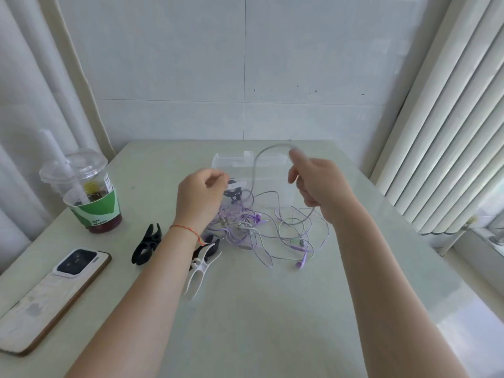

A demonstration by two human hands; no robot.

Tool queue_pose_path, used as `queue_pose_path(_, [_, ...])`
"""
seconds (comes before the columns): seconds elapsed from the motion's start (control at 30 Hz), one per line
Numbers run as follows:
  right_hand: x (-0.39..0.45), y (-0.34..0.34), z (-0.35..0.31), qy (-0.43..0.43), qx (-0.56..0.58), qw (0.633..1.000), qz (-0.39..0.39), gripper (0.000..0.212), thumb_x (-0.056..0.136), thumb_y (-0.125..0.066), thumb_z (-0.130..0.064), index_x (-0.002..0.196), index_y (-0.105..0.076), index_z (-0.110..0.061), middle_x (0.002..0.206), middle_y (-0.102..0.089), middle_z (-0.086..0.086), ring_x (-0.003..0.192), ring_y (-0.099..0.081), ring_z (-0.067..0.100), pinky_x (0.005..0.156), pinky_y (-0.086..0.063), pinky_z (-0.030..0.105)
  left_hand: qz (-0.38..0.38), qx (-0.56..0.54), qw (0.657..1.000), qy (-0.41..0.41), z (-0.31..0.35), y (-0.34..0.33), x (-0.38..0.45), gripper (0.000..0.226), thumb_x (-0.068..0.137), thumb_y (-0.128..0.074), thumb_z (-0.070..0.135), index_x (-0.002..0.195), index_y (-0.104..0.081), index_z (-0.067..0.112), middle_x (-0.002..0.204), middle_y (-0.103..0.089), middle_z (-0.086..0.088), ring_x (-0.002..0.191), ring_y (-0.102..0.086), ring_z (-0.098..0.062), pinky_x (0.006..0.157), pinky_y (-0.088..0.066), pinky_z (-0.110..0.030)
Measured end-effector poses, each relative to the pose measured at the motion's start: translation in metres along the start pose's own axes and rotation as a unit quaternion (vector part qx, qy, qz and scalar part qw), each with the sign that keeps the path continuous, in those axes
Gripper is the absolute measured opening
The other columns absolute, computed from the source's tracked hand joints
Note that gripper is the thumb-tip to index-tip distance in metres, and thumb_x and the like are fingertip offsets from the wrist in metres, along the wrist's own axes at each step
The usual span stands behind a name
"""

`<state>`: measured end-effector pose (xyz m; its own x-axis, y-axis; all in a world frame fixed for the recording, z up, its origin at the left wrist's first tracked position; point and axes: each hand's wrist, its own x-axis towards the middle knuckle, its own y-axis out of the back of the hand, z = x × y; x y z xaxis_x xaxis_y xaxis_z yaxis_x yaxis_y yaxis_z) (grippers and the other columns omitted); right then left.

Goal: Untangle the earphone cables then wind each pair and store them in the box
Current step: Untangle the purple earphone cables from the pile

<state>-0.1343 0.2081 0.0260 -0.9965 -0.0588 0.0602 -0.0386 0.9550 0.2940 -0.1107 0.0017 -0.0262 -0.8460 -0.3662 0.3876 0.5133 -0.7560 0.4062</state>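
Mid-frame, right hand (317, 184) pinches a raised cable loop (268, 148); left hand (201, 193) pinches the tangle (261, 230). Draw gently, avoiding tightening knots.

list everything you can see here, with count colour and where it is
earphone cables: tangled heap, count unclear, purple and pale green, table centre
box: one, clear plastic, behind the cables
black clip: one, left of the left wrist
white clip: one, beside the left forearm, a second dark clip partly hidden behind it
phone: one, white back with brown edge, face down, near left
drink cup: one, clear with green sleeve, domed lid, straw, far left
table: one, pale green
blinds: white, right side
left hand: pinches cable above the heap
right hand: raised, fingers holding a loop of cable
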Motion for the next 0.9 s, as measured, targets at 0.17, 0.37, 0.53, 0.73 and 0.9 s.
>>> queue_pose_path(0.17, [-0.003, 0.004, 0.0, 0.04, -0.127, 0.991, -0.02, 0.017, 0.086, -0.064, -0.019, 0.081, -0.065, -0.003, 0.049, -0.04, -0.01, 0.048, -0.033, 0.012, 0.049, -0.03, 0.022, -0.031, -0.085, 0.996, 0.024, 0.007, 0.005, 0.0, 0.014, 0.088, -0.062, 0.016, 0.082, -0.069, 0.027, 0.08, -0.073, 0.007, 0.079, -0.069, -0.009, 0.079, -0.052, -0.021])
queue_pose_path(0.37, [-0.004, -0.003, -0.003, 0.051, -0.115, 0.992, -0.028, 0.029, 0.094, -0.054, -0.027, 0.087, -0.07, -0.004, 0.065, -0.054, -0.001, 0.053, -0.044, 0.011, 0.055, -0.036, 0.023, -0.273, 0.082, 0.957, 0.05, 0.001, -0.015, -0.008, 0.038, 0.083, -0.072, 0.032, 0.118, -0.059, 0.027, 0.105, -0.065, 0.006, 0.098, -0.063, -0.012, 0.082, -0.045, -0.024])
queue_pose_path(0.53, [0.001, 0.005, 0.0, 0.043, -0.166, 0.985, 0.006, 0.026, 0.093, -0.051, -0.021, 0.077, -0.071, -0.014, 0.066, -0.055, 0.002, 0.056, -0.045, 0.016, 0.053, -0.034, 0.026, -0.207, 0.291, 0.933, 0.038, -0.005, -0.006, -0.007, 0.03, 0.079, -0.071, 0.036, 0.107, -0.066, 0.026, 0.11, -0.065, 0.003, 0.103, -0.06, -0.02, 0.086, -0.046, -0.029])
queue_pose_path(0.73, [-0.007, -0.003, -0.007, 0.036, 0.002, 0.994, -0.103, 0.029, 0.099, -0.048, -0.028, 0.086, -0.067, -0.012, 0.06, -0.051, 0.002, 0.041, -0.039, 0.014, 0.041, -0.029, 0.021, -0.198, 0.012, 0.976, -0.087, 0.013, -0.013, -0.01, 0.077, 0.065, -0.088, 0.032, 0.132, -0.049, 0.033, 0.129, -0.054, 0.009, 0.119, -0.05, -0.002, 0.101, -0.039, -0.021])
queue_pose_path(0.9, [-0.007, -0.008, -0.006, 0.034, 0.028, 0.994, -0.097, 0.025, 0.096, -0.055, -0.028, 0.083, -0.066, -0.01, 0.056, -0.045, 0.002, 0.037, -0.031, 0.014, 0.04, -0.024, 0.02, -0.249, -0.084, 0.965, 0.003, 0.023, -0.02, -0.02, 0.013, 0.087, -0.069, 0.017, 0.1, -0.067, 0.019, 0.071, -0.07, 0.002, 0.065, -0.065, -0.009, 0.068, -0.05, -0.023])
